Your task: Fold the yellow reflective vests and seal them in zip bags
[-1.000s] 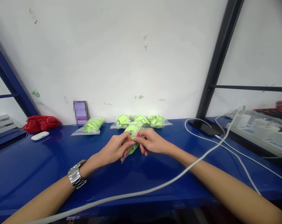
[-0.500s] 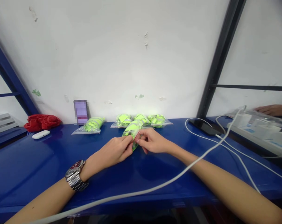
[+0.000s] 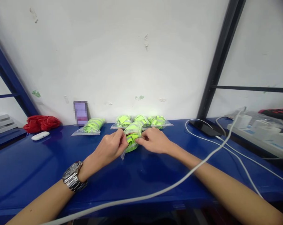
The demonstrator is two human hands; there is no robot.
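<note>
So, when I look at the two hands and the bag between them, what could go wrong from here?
The white cable crosses in front of the right forearm in this view, so the arm might catch it. The bag between left hand and right hand seems open, so the yellow-green cloth might slip out. Three more bags lie close behind; a push forward could shift them.
</note>
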